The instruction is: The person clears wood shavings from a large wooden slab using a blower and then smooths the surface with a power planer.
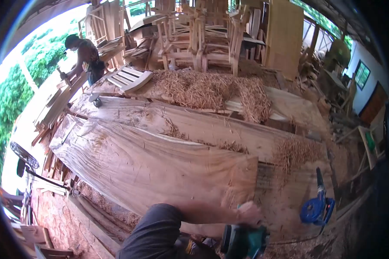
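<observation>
Co-worker [85, 56] bent over boards [56, 103] at ten o'clock; wide slab [151, 159] fills centre, shavings [207, 88] heaped at twelve. Left hand [250, 213] closed on green power tool [245, 241] at six, by slab's near end, tool partly cut off by frame edge; blue blower [317, 209] at four

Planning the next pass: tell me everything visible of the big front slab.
The slab is a long, broad plank of pale reddish-brown wood with wavy grain, lying flat, with a second board behind it. Its long edges are irregular, its right end cut straight. Shavings lie scattered beside it. The left hand holds a green power tool at its near corner.
</observation>
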Available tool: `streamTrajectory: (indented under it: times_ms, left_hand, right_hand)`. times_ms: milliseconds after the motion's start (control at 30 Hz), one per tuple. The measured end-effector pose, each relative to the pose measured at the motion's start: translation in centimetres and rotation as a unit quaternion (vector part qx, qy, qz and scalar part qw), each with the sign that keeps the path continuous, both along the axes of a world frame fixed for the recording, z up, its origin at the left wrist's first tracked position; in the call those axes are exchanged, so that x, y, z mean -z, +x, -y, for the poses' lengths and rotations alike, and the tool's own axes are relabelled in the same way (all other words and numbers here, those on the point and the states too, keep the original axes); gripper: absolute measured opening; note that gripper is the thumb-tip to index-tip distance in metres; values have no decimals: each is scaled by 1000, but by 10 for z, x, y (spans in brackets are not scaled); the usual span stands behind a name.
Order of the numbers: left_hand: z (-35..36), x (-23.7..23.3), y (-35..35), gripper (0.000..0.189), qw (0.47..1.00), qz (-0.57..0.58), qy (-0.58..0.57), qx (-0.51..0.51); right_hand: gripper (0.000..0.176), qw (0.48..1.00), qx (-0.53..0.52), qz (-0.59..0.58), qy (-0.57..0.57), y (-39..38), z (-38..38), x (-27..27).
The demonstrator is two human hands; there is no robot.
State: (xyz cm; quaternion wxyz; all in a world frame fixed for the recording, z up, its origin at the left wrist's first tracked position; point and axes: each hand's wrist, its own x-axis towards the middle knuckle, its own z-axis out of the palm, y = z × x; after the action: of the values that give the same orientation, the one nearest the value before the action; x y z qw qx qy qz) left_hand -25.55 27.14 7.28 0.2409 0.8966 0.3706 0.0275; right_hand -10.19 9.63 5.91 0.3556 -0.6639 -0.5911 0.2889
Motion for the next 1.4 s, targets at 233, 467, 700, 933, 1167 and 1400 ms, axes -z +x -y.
streamTrajectory:
  times_ms: [233,467,700,933,1167,1400]
  left_hand:
    - [-81,-23,-25,38,984,-50,75,151]
    - [-204,34,-56,60,943,97,125,-294]
    - [-118,-15,-38,48,990,-28,71,-118]
    - [-22,-7,-8,45,979,-23,56,197]
    - [-72,10,-74,53,975,187,56,-101]
    - [-64,103,-199,75,846,-56,84,-523]
  right_hand:
    - [51,999,-4,-52,-12,-12,-43,-1]
    - [52,992,-62,-107,1,-48,-185,-35]
    - [72,997,-48,-20,51,-23,-96,-7]
    - [92,978,-29,188,89,46,87,73]
    - [63,1000,-10,-4,-24,-19,-26,-25]
    - [55,1000,-6,27,0,-58,-155,-21]
